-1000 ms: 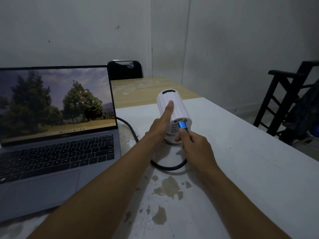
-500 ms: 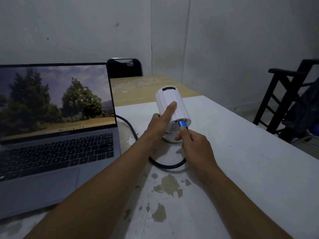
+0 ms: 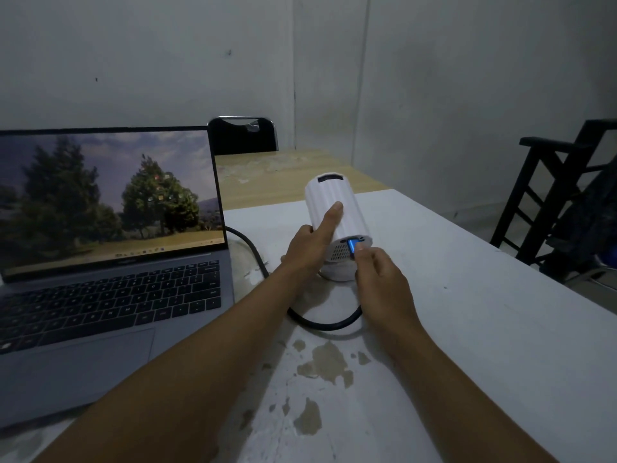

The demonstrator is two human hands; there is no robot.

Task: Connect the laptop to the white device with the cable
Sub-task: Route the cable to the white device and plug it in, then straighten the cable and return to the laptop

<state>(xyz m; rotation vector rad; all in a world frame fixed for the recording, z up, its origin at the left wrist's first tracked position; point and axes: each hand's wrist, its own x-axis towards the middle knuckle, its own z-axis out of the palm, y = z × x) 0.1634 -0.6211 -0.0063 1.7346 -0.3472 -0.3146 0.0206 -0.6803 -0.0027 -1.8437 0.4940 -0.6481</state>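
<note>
A white ribbed cylindrical device point(image 3: 334, 198) lies tilted on the white table point(image 3: 467, 312), its rear face toward me. My left hand point(image 3: 310, 243) grips its left side, forefinger stretched along the top. My right hand point(image 3: 380, 282) pinches the blue plug point(image 3: 354, 244) of the black cable point(image 3: 320, 324) against the device's rear face. The cable loops on the table under my hands and runs left behind the open grey laptop point(image 3: 110, 262), whose screen shows trees.
A black chair back point(image 3: 242, 135) stands behind a wooden tabletop point(image 3: 283, 175) beyond the laptop. A black frame point(image 3: 551, 195) stands off the table's right edge. Worn patches point(image 3: 327, 365) mark the table near me.
The device and both hands stay together. My right hand has pressed the blue plug a little further toward the rear face; less of the blue shows. The view shifted slightly.
</note>
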